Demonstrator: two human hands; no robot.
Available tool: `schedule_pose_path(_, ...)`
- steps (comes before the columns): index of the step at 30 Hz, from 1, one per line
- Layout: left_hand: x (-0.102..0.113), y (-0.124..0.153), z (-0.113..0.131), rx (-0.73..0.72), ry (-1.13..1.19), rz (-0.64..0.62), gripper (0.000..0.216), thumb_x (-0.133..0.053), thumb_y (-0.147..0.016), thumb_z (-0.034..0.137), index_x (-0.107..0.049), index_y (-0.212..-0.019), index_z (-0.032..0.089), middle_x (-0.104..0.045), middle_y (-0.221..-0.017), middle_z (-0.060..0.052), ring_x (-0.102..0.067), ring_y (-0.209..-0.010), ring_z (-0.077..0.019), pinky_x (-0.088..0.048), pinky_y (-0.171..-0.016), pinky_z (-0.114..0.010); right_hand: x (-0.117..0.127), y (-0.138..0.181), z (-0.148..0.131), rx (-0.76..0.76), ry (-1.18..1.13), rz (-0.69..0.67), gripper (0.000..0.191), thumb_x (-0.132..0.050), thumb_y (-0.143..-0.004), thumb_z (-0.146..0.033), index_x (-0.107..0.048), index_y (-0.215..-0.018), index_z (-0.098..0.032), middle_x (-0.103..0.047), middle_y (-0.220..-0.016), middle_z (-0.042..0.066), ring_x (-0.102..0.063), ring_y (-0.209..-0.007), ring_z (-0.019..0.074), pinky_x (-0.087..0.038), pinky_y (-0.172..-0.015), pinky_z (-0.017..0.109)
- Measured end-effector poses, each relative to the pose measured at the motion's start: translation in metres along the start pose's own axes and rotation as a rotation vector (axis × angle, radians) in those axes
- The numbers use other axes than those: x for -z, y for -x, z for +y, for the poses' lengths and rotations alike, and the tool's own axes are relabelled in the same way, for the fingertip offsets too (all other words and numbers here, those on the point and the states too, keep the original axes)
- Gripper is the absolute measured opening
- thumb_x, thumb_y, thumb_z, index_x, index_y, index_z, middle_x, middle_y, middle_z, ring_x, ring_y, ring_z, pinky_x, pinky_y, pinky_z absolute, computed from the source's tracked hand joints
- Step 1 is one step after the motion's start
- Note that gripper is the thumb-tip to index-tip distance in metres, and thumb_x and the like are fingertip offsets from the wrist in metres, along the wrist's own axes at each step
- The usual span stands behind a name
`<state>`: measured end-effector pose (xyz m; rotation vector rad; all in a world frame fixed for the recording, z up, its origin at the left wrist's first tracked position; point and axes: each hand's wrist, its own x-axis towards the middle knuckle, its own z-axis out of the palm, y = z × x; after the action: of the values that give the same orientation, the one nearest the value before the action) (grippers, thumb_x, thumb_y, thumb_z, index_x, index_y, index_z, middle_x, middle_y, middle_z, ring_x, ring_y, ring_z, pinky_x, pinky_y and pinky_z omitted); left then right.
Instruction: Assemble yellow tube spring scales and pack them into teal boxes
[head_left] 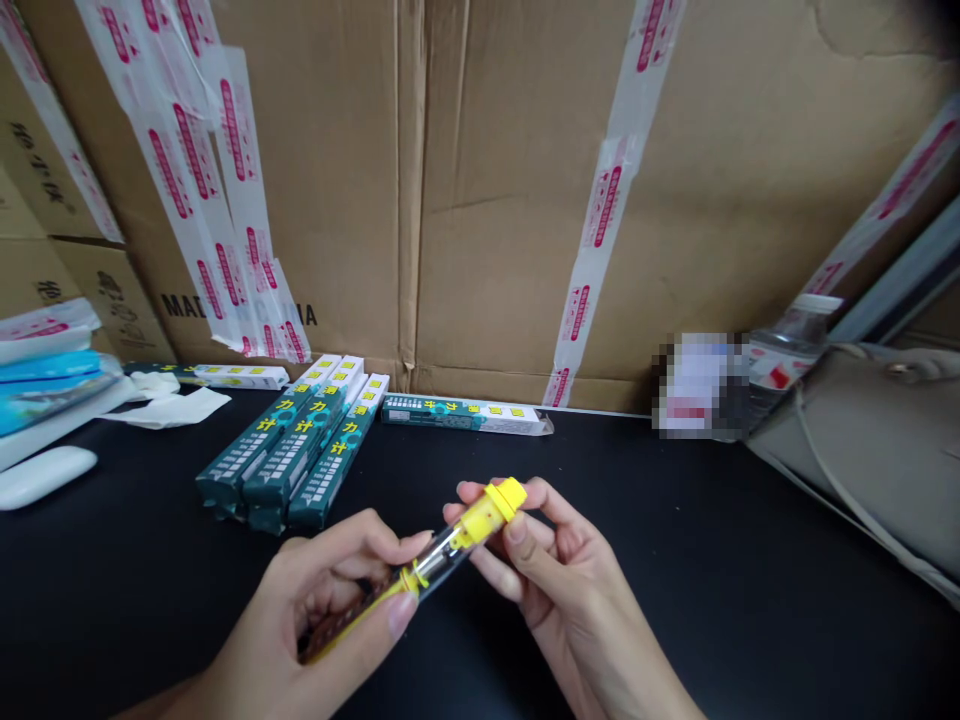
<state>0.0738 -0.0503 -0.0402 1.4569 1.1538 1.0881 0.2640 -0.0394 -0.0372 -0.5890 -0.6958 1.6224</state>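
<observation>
A tube spring scale [442,552] with a clear barrel and a yellow cap is held slantwise above the black table, its capped end up and to the right. My left hand [330,610] is wrapped round the lower barrel, thumb and forefinger near a yellow ring inside it. The lower end is partly hidden in that palm. At the upper end, my right hand [559,565] pinches the yellow cap [491,510] between thumb and fingers. Behind my hands lie several stacked dark green and white boxes [300,440] printed with yellow characters.
Another such box [465,414] lies crosswise before the large taped cardboard carton [510,200]. At left are a blue tissue pack [52,385], crumpled tissue [169,405] and a white rounded object [45,476]. A plastic bottle [787,350] and a grey bag [885,440] stand at right.
</observation>
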Motion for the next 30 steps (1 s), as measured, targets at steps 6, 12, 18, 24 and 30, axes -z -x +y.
schedule_pose_path(6, -0.0008, -0.0021, 0.0025, 0.002, 0.060, -0.045, 0.034, -0.070, -0.082, 0.052, -0.063, -0.083, 0.020, -0.050, -0.058, 0.004, -0.031, -0.046, -0.0076, -0.017, -0.036, -0.016, 0.0004, -0.0013, -0.0002, -0.011, -0.016, -0.022, 0.014, -0.080, -0.083, -0.022, -0.067, -0.088, -0.018, -0.079, -0.110, 0.010, -0.075, -0.103, 0.0249, -0.060, -0.092, 0.037)
schedule_pose_path(12, -0.0010, -0.0019, 0.0054, 0.016, 0.079, -0.058, 0.035, -0.072, -0.081, 0.052, -0.061, -0.080, 0.019, -0.050, -0.058, 0.004, -0.034, -0.048, -0.0075, -0.016, -0.034, -0.014, 0.0018, -0.0012, 0.0013, -0.008, -0.022, -0.037, 0.019, -0.080, -0.083, -0.021, -0.070, -0.100, -0.019, -0.078, -0.114, 0.010, -0.075, -0.103, 0.0246, -0.060, -0.092, 0.037)
schedule_pose_path(18, -0.0003, -0.0014, 0.0009, -0.015, 0.033, -0.039, 0.033, -0.071, -0.081, 0.051, -0.064, -0.081, 0.018, -0.049, -0.058, 0.004, -0.030, -0.046, -0.0068, -0.018, -0.043, -0.020, 0.0012, -0.0004, 0.0006, -0.013, -0.009, -0.025, 0.027, -0.081, -0.082, -0.023, -0.072, -0.107, -0.020, -0.079, -0.111, 0.009, -0.075, -0.103, 0.0256, -0.059, -0.093, 0.039)
schedule_pose_path(24, 0.0003, -0.0003, -0.0037, -0.019, 0.010, -0.034, 0.033, -0.069, -0.082, 0.052, -0.066, -0.081, 0.019, -0.048, -0.059, 0.004, -0.031, -0.048, -0.0086, -0.017, -0.046, -0.022, -0.0001, -0.0009, 0.0003, -0.019, -0.029, -0.023, 0.014, -0.082, -0.081, -0.021, -0.069, -0.087, -0.021, -0.080, -0.107, 0.008, -0.076, -0.101, 0.0256, -0.059, -0.093, 0.039)
schedule_pose_path(30, -0.0006, 0.0002, -0.0020, -0.004, 0.016, -0.032, 0.034, -0.069, -0.081, 0.053, -0.067, -0.082, 0.019, -0.048, -0.059, 0.004, -0.033, -0.049, -0.0089, -0.017, -0.047, -0.023, 0.0023, -0.0012, 0.0010, -0.020, -0.022, -0.013, 0.030, -0.083, -0.079, -0.023, -0.071, -0.106, -0.022, -0.080, -0.110, 0.010, -0.075, -0.103, 0.0278, -0.057, -0.096, 0.044)
